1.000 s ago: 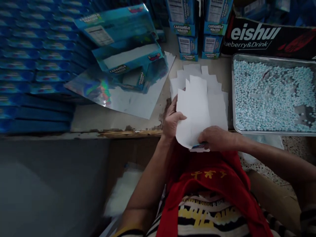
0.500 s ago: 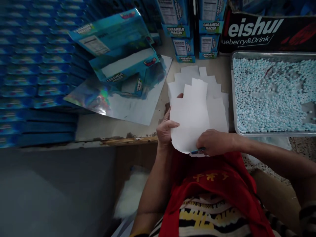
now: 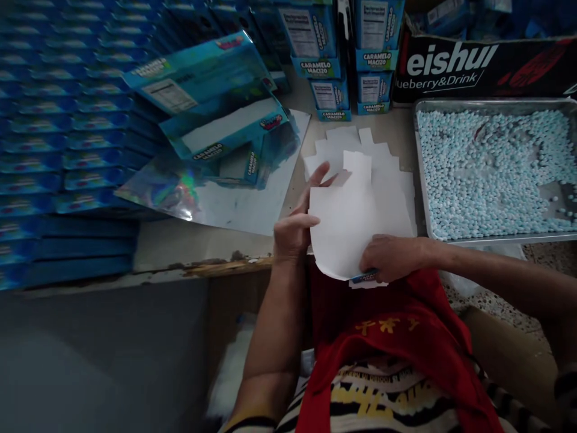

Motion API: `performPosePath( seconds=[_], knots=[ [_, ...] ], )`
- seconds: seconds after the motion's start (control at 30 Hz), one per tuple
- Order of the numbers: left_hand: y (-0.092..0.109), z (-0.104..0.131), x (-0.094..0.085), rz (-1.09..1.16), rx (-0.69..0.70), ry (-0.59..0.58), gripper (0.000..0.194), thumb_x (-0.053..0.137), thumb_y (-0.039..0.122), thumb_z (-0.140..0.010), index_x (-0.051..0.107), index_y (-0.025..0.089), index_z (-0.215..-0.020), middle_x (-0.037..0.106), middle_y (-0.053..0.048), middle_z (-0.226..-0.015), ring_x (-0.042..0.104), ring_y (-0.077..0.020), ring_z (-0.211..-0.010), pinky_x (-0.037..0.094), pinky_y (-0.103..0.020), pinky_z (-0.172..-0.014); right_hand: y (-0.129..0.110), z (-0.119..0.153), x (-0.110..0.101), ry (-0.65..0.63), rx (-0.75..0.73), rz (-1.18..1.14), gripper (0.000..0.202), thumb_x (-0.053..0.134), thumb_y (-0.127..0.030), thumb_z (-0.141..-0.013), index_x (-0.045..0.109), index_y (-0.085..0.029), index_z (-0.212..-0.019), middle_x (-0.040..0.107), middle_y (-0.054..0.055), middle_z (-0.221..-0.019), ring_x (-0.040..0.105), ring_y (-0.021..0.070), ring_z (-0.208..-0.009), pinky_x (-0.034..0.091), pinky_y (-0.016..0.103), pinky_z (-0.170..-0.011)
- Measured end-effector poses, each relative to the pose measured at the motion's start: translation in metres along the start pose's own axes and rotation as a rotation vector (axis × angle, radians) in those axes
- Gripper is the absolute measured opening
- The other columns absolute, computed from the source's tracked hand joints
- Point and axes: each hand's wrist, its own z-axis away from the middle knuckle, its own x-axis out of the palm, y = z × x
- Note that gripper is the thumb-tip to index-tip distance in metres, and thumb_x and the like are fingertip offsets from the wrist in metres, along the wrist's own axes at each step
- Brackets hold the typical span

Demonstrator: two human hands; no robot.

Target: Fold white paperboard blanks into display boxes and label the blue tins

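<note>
A white die-cut card (image 3: pixel 340 219) with a rounded near-left corner lies over more white cut cards (image 3: pixel 392 186) at the table's front edge. At its left side is my left hand (image 3: pixel 295 225), thumb by the card's edge and fingers spread apart behind it. My right hand (image 3: pixel 390 258) is closed on the card's near right edge, where a strip of blue print shows under the fingers. Its fingertips are partly hidden.
Stacked blue boxes (image 3: pixel 90 141) fill the left. An opened blue carton (image 3: pixel 202 78) rests on a shiny sheet (image 3: pixel 243 210). Small blue packs (image 3: pixel 327 93) stand at the back. A metal tray (image 3: pixel 421 174) of pale blue candies and a black carton (image 3: pixel 451 66) are right.
My left hand has shifted slightly left and its fingers have opened away from the card. One upper flap of the card has folded or changed angle. My right hand keeps its grip.
</note>
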Motion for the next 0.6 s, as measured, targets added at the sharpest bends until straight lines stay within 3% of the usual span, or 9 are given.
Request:
performPosePath(
  seconds=[0.13,0.27,0.37,0.5,0.6],
  knots=[
    [-0.013,0.017,-0.003,0.045,-0.025,0.121,0.081,0.062,0.029,-0.058,0.067,0.023,-0.139,0.077,-0.008,-0.128,0.064,-0.0393,-0.134,0.06,-0.049,-0.103,0.005,0.006,0.003,0.02,-0.046,-0.024,0.016,0.063,-0.022,-0.096,0.078,-0.017,-0.1,0.08,0.007,-0.097,0.061,0.0179,-0.084,0.035,0.034,-0.082],
    [-0.02,0.028,0.012,-0.065,0.028,0.204,0.073,0.06,0.025,-0.061,0.066,0.022,-0.134,0.075,-0.009,-0.128,0.066,-0.0357,-0.129,0.058,-0.049,-0.107,-0.001,0.01,0.007,0.007,-0.082,0.016,0.017,0.062,-0.017,-0.096,0.077,-0.015,-0.101,0.08,0.008,-0.101,0.067,0.02,-0.091,0.04,0.036,-0.089],
    [-0.022,0.017,0.027,-0.409,0.069,0.188,0.069,0.059,0.021,-0.065,0.062,0.024,-0.135,0.07,-0.008,-0.136,0.062,-0.0331,-0.132,0.049,-0.051,-0.117,-0.022,0.009,0.017,0.019,-0.073,0.149,0.023,0.058,-0.013,-0.097,0.076,-0.011,-0.11,0.08,0.012,-0.11,0.071,0.0239,-0.098,0.044,0.041,-0.097],
    [-0.04,-0.003,0.046,-1.032,0.127,0.23,0.063,0.059,0.016,-0.071,0.057,0.024,-0.133,0.061,-0.013,-0.143,0.051,-0.0383,-0.14,0.036,-0.063,-0.125,-0.047,0.006,0.044,0.217,-0.046,0.312,0.027,0.054,-0.015,-0.1,0.075,-0.009,-0.116,0.078,0.018,-0.12,0.072,0.0293,-0.107,0.044,0.049,-0.109],
    [-0.053,-0.008,0.051,-1.205,0.158,0.256,0.065,0.06,0.015,-0.074,0.051,0.023,-0.138,0.056,-0.016,-0.144,0.049,-0.0413,-0.142,0.035,-0.066,-0.123,-0.051,0.008,0.061,0.349,-0.005,0.315,0.022,0.056,-0.016,-0.1,0.075,-0.01,-0.111,0.079,0.017,-0.113,0.073,0.0288,-0.106,0.047,0.047,-0.11]
  ],
)
